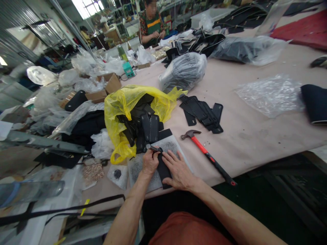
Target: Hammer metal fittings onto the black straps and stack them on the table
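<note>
My left hand (150, 162) is closed around a metal hand punch (154, 148), whose tip is at the upper end of a flat black strip (162, 172). Fingers outstretched, my right hand (178, 170) lies flat on the strip and presses it against a worn white board (135, 170). To the right rests a claw hammer (204, 151) with a red and black handle, touched by neither hand. Just beyond the board, a yellow plastic bag (114, 105) gapes around many black pieces (149, 127).
More black strips (201, 112) lie in a pile beyond the hammer. A stuffed clear bag (184, 69) and crumpled clear plastic (270, 95) sit farther off. At left are a cardboard box (112, 83) and a plastic jar (33, 190). Another person (152, 27) works across the table.
</note>
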`<action>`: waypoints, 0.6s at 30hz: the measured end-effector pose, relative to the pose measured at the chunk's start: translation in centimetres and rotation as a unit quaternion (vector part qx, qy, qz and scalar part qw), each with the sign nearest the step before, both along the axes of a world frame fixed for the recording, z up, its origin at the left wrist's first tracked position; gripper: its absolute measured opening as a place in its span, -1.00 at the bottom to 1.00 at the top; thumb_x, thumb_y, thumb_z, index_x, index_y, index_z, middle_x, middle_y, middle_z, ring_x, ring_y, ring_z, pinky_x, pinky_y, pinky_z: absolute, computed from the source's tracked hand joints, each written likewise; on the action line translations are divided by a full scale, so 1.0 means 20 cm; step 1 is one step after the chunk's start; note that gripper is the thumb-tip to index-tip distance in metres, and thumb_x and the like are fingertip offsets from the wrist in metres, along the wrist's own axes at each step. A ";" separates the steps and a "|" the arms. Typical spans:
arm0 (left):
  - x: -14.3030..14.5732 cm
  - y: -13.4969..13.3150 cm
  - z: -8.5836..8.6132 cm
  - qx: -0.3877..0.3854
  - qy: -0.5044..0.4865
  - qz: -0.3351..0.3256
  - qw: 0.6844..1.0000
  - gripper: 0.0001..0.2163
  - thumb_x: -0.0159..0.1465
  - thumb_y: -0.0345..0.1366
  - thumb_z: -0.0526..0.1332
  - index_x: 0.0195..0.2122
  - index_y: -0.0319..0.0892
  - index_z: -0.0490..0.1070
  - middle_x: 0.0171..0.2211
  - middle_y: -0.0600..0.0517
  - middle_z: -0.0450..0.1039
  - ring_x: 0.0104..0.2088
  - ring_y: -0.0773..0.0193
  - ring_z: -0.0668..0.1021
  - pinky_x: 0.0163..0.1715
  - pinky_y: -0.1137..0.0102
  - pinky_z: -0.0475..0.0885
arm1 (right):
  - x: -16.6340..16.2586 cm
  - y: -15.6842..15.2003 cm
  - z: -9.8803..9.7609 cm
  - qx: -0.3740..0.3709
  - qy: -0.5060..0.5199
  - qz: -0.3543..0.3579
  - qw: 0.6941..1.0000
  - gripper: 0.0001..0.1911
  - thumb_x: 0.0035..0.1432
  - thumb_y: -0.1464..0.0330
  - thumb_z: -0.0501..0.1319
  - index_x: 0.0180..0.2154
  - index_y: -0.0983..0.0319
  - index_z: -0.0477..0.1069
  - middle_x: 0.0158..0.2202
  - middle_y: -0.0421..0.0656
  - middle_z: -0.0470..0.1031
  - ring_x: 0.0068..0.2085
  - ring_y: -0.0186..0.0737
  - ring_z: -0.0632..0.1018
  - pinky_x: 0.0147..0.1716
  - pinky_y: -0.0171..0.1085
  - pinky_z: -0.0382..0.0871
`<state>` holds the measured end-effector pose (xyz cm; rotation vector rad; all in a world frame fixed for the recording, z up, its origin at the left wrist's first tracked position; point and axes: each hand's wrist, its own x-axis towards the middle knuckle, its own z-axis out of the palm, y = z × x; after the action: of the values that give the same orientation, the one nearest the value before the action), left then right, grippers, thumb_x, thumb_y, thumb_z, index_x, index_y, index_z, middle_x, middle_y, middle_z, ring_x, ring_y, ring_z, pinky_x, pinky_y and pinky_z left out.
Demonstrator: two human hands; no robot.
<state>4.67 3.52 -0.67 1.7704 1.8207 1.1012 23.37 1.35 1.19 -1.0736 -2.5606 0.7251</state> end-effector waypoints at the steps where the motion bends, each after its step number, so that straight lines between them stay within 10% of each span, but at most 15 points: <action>1: 0.00 0.00 0.00 0.000 0.008 -0.003 1.000 -0.82 0.31 -0.30 0.12 -0.15 -0.14 0.49 -0.15 -0.08 0.59 -0.07 0.12 0.59 0.01 0.23 0.45 | 0.01 0.00 0.00 -0.001 0.001 0.004 1.000 -0.07 0.02 0.03 0.29 0.31 0.32 0.11 0.37 0.05 0.08 0.38 0.19 0.00 0.30 0.25 -0.32; 5: -0.01 0.00 0.00 -0.005 0.013 -0.012 1.000 -0.82 0.31 -0.34 0.11 -0.14 -0.15 0.47 -0.16 -0.07 0.59 -0.09 0.13 0.60 -0.02 0.25 0.46 | 0.09 0.01 0.01 0.013 0.012 -0.039 0.999 -0.30 0.11 0.10 0.25 0.22 0.25 0.25 0.31 0.02 0.19 0.33 0.13 0.13 0.29 0.19 -0.14; 12: 0.00 0.01 -0.02 0.005 0.048 -0.010 0.999 -0.83 0.28 -0.38 0.13 -0.14 -0.12 0.45 -0.18 -0.02 0.59 -0.13 0.16 0.61 -0.06 0.28 0.48 | 0.49 0.14 0.01 0.070 -0.105 -0.318 0.940 -0.55 0.22 0.26 0.16 0.09 0.33 0.31 0.12 0.16 0.34 0.07 0.15 0.36 -0.01 0.01 0.24; 18: 0.00 0.02 -0.02 0.001 0.066 -0.019 0.998 -0.84 0.27 -0.41 0.14 -0.16 -0.11 0.42 -0.22 -0.01 0.58 -0.15 0.17 0.61 -0.09 0.32 0.49 | 0.63 0.20 0.02 -0.165 -0.071 -0.365 0.913 -0.91 0.15 0.36 0.18 -0.29 0.25 0.34 -0.31 -0.05 0.42 -0.27 -0.12 0.47 -0.31 -0.21 0.28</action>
<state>4.74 3.84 -1.07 1.9113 1.8534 0.9949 35.87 5.35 1.65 -2.0843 -1.9027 0.8883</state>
